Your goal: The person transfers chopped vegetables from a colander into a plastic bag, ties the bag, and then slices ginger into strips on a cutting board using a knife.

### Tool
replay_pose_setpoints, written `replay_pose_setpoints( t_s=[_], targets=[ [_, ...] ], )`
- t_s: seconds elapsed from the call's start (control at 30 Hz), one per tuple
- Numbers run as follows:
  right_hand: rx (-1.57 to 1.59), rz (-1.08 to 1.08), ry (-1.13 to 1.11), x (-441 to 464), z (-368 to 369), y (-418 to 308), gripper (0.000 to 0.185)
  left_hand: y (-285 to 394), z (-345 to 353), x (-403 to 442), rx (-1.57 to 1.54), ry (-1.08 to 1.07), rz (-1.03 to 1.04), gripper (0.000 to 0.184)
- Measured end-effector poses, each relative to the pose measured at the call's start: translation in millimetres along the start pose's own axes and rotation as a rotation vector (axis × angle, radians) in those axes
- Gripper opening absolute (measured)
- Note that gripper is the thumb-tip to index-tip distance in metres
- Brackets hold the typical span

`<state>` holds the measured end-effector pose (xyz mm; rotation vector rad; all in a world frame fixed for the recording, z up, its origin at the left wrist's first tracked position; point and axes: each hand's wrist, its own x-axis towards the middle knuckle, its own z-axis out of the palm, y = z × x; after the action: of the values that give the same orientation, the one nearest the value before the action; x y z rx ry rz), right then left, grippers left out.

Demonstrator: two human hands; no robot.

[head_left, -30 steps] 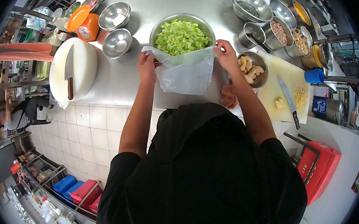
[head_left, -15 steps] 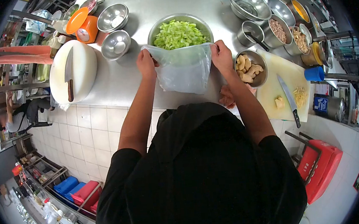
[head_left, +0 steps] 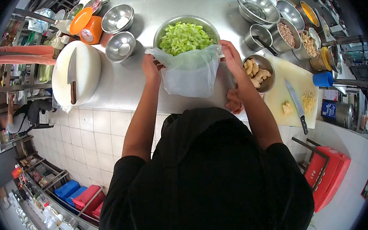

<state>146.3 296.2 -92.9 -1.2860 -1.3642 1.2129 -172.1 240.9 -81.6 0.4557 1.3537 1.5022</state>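
Observation:
A clear plastic bag (head_left: 189,77) hangs between my hands at the near side of a metal colander (head_left: 158,32). Chopped green vegetable pieces (head_left: 185,38) are heaped in the colander. My left hand (head_left: 151,69) grips the bag's left top corner, and my right hand (head_left: 230,57) pinches its right top corner. The bag's upper edge sags in the middle, over the colander's near rim. Close to my right forearm stands a metal bowl (head_left: 269,82) of ginger pieces (head_left: 256,72). A crumpled reddish-brown cloth-like thing (head_left: 234,101) lies beside that forearm.
On the right, a knife (head_left: 295,102) and sliced ginger (head_left: 308,102) lie on a cutting board (head_left: 278,107). Another knife (head_left: 72,72) rests on a thick round white block (head_left: 87,73) at left. Metal bowls (head_left: 120,46), an orange scale (head_left: 92,31) and several food containers (head_left: 288,35) stand around the steel table (head_left: 175,3).
The bag's top edge has dropped in the middle and looks more wrinkled. Both hands keep hold of its corners. The whole view has shifted slightly.

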Motion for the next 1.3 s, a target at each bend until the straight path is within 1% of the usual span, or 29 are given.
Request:
replay_pose_setpoints(
  t_s=[0.07,0.13,0.17,0.23,0.27,0.33,0.47,0.5,0.6,0.7,0.73,0.8,0.9,1.0,1.1,1.2,1.23,1.3],
  targets=[
    [-0.163,0.024,-0.029,-8.4,0.5,-31.8,0.041,-3.5,-4.6,-0.2,-0.03,-0.045,-0.016,0.031],
    [-0.441,-0.082,-0.112,-1.4,-4.8,-28.5,0.038,-3.6,-4.6,-5.3,-0.059,-0.08,-0.029,0.034],
    [-0.578,-0.137,-0.154,1.9,-6.6,-27.3,0.036,-2.0,-4.3,-6.1,-0.005,-0.111,-0.031,0.033],
    [-0.543,-0.034,-0.145,6.8,-3.2,-34.5,0.031,7.9,-2.5,-8.1,0.102,-0.166,-0.028,0.032],
    [-0.525,0.014,-0.143,10.8,-1.0,-38.8,0.029,11.2,-0.9,-11.2,0.102,-0.134,-0.006,0.03],
    [-0.507,0.024,-0.095,17.9,3.7,-30.9,0.025,14.1,2.8,-12.8,0.099,-0.071,0.042,0.026],
    [-0.519,0.009,-0.002,22.5,5.5,-17.1,0.025,-5.4,-6.8,12.3,0.128,0.059,0.149,0.018],
    [-0.49,-0.013,-0.004,23.0,5.4,-15.2,0.022,-6.7,-1.6,12.6,0.147,0.088,0.171,0.017],
    [-0.085,0.058,-0.068,17.9,-7.1,-9.1,0.017,-9.7,7.6,13.8,0.146,0.122,0.212,0.015],
    [0.138,0.14,-0.252,24.3,-26.8,1.7,0.013,-11.6,13.5,18.4,0.142,0.169,0.207,0.016],
    [0.049,0.111,-0.288,28.8,-29.1,4.6,0.012,-11.3,14.3,19.3,0.147,0.191,0.199,0.017],
    [-0.128,0.055,-0.357,34.1,-31.6,6.1,0.009,-8.7,13.4,18.0,0.116,0.15,0.174,0.02],
    [-0.3,-0.056,-0.209,35.1,-27.9,5.0,0.004,-3.1,14.3,13.4,0.144,0.104,0.158,0.024],
    [-0.214,-0.095,-0.163,34.4,-25.6,7.5,0.007,-0.7,16.3,10.7,0.164,0.117,0.157,0.026],
    [-0.037,0.087,-0.229,33.9,-31.6,3.6,0.01,-2.7,17.1,8.8,0.081,0.129,0.118,0.03],
    [0.11,0.145,-0.212,35.0,-27.5,2.0,0.011,-2.1,18.5,7.1,0.02,0.147,0.06,0.038],
    [0.099,0.125,-0.206,36.8,-26.4,3.9,0.012,-2.5,18.1,8.2,0.008,0.157,0.042,0.04],
    [0.077,0.085,-0.193,38.1,-22.6,4.4,0.016,0.1,12.5,9.5,0.04,0.091,0.033,0.043]
  ],
)
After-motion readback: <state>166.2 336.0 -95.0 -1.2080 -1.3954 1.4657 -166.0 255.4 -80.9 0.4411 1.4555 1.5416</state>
